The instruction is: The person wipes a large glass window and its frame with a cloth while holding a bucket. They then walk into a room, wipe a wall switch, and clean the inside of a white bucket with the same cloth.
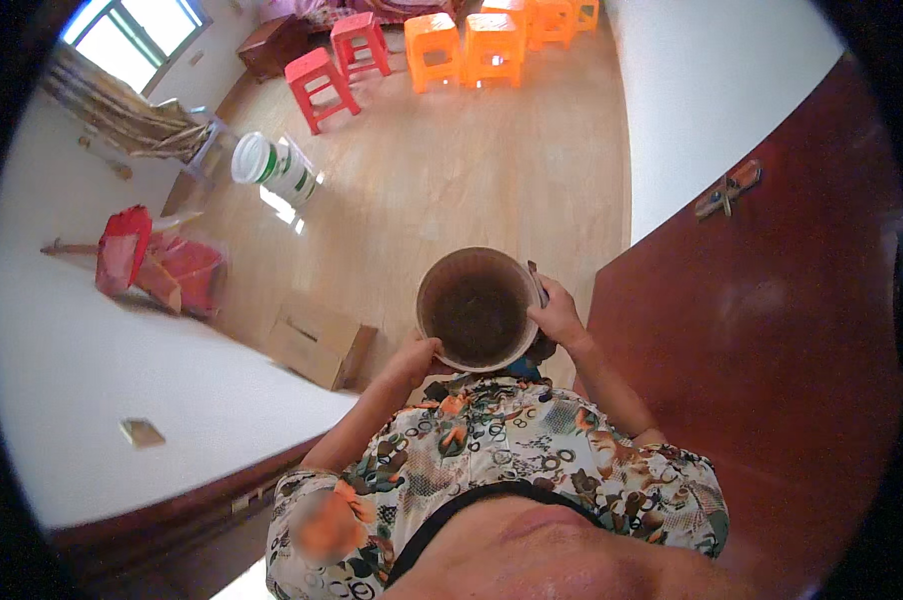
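Between my two hands is a round bucket, held in front of my body with its open top facing up. The inside looks dark and brown; whether it holds murky water or is just shaded I cannot tell. My left hand grips the near-left rim, with the thumb over the edge. On the other side my right hand grips the right rim. A thin, dark flat object shows between that hand and the rim, too small to name. My patterned shirt covers part of what lies below.
A reddish wooden door stands at my right. Ahead, red plastic stools and orange plastic stools stand on the wood-look floor. At left are a white lidded bucket, red bags and a cardboard box by the wall.
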`<action>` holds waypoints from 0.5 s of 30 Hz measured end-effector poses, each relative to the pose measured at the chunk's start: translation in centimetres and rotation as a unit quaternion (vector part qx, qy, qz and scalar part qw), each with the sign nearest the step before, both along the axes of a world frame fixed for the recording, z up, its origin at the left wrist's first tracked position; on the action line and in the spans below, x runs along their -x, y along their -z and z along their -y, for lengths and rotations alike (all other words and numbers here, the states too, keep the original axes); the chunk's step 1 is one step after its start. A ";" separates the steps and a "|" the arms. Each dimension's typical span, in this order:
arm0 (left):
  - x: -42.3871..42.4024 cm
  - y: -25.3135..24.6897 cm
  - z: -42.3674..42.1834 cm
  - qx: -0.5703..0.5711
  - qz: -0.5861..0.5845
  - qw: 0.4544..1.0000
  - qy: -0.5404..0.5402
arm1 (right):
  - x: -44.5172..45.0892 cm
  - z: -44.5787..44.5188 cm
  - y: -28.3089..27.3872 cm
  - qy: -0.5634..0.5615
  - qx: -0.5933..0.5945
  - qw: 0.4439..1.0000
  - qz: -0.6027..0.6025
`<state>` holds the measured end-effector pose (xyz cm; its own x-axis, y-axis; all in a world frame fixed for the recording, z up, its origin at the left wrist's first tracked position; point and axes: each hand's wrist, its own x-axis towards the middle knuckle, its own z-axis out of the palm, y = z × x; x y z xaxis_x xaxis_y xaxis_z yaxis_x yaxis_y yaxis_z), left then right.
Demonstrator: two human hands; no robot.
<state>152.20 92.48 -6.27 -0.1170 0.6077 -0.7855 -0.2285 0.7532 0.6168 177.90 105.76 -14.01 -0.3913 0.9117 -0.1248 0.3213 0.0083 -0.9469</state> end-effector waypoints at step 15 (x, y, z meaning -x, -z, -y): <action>1.7 1.9 0.4 0.042 -0.004 0.998 -0.050 | 2.1 -0.5 -3.5 -0.024 -0.014 1.000 -0.007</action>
